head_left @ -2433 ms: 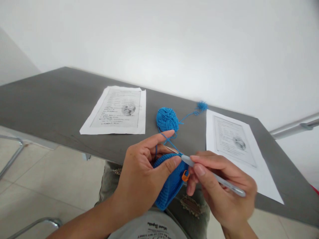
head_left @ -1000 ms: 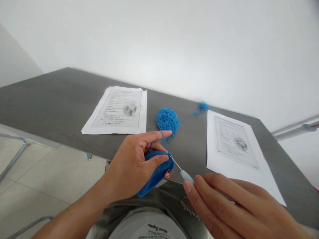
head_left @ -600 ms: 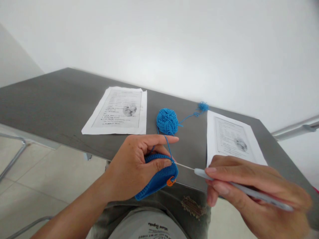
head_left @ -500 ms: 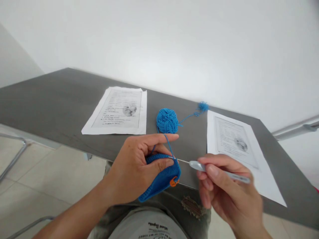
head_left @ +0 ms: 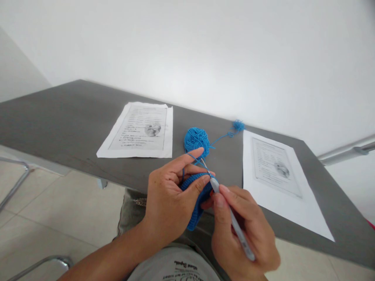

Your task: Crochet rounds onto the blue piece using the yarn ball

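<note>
Pinched between the thumb and fingers of my left hand is a blue crocheted piece. Blue yarn loops over my raised left index finger. My right hand grips a crochet hook with a grey handle, pen-like. The hook's metal shaft passes the top edge of the piece and points up and left, touching the yarn near my left fingertips. A ball of blue yarn rests on the table just beyond my left index finger. The orange marker on the piece is hidden.
A printed sheet lies on the grey table at the left, another printed sheet at the right. A small yarn tangle sits at the back edge by the wall. Metal chair legs show at lower left.
My right hand has moved left and down to the piece, and the hook has swung from nearly level to steeply tilted. My left hand has shifted slightly right, turning the piece more upright.
</note>
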Motion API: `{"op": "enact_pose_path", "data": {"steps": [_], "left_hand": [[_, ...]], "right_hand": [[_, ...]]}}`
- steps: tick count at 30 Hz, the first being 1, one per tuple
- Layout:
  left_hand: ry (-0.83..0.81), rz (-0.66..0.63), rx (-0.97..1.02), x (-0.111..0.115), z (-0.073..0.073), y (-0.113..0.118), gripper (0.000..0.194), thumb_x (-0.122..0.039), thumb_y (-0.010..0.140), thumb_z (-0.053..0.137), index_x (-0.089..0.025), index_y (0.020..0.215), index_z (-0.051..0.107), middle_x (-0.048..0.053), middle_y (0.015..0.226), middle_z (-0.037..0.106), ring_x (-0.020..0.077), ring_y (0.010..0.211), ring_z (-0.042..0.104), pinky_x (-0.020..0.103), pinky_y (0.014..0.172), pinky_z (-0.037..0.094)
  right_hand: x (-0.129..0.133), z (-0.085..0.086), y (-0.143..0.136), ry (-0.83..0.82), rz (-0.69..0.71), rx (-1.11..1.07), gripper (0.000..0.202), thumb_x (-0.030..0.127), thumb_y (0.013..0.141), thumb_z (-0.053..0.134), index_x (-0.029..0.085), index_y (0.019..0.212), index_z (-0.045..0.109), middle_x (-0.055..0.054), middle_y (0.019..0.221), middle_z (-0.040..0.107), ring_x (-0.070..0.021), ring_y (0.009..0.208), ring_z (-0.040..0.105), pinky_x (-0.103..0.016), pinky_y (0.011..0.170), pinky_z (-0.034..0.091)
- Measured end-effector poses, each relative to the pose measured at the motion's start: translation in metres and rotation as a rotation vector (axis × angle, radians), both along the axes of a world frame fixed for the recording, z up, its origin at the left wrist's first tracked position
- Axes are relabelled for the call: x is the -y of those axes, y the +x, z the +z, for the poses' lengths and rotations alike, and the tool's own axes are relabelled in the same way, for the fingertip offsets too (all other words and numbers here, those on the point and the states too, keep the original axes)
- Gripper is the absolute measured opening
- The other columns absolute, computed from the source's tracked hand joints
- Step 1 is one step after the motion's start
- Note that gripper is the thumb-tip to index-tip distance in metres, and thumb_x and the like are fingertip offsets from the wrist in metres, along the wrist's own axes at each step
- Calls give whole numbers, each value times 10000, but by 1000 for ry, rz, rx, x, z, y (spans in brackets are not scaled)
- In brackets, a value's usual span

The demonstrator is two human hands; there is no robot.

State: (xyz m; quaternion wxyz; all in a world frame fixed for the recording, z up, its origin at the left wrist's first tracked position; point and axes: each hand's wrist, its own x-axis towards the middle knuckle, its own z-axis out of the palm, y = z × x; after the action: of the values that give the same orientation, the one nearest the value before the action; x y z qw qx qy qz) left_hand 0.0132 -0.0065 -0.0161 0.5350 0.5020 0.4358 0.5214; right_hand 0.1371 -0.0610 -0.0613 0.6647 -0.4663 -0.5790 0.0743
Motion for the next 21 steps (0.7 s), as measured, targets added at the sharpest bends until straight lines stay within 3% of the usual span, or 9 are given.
{"op": "enact_pose_path", "data": {"steps": [2, 5, 9, 13, 21], "left_hand": [[-88, -73, 86, -2, 2, -2, 475, -177, 821, 917, -153, 1281, 802, 14, 860, 887, 158, 793, 833, 195, 758, 663], [-206, -206, 262, -8, 6, -8, 545, -174, 763, 973, -152, 1281, 806, 28, 826, 875, 155, 772, 820, 182, 718, 648], [-336, -377, 405, -15, 8, -19, 506, -173, 706, 1016, -177, 1186, 856, 39, 781, 853, 153, 697, 789, 195, 654, 632], [-424, -437, 408, -18, 9, -28, 459, -165, 691, 1026, -211, 1126, 886, 17, 769, 825, 111, 624, 736, 167, 609, 585], [-432, -512, 298, -24, 13, -34, 360, -153, 736, 996, -210, 1078, 898, -2, 727, 783, 78, 591, 694, 121, 564, 529]], "right_hand": [[2, 2, 4, 88, -52, 253, 517, -34, 878, 756, 254, 1307, 779, -56, 943, 797, -175, 764, 736, -309, 656, 673], [3, 4, 11, 162, -15, 340, 682, -94, 843, 739, 232, 1441, 713, -83, 1002, 795, -198, 796, 736, -340, 650, 661], [-3, 9, 25, 199, 184, 259, 607, -84, 865, 705, 202, 1399, 745, -84, 974, 795, -202, 729, 729, -343, 552, 610], [-14, 26, 46, 139, 412, 201, 573, -88, 870, 646, 200, 1347, 778, -73, 939, 783, -186, 691, 731, -350, 554, 605], [-18, 44, 71, 134, 536, 274, 543, -74, 866, 687, 156, 1348, 783, -91, 848, 793, -212, 680, 724, -358, 521, 582]]}}
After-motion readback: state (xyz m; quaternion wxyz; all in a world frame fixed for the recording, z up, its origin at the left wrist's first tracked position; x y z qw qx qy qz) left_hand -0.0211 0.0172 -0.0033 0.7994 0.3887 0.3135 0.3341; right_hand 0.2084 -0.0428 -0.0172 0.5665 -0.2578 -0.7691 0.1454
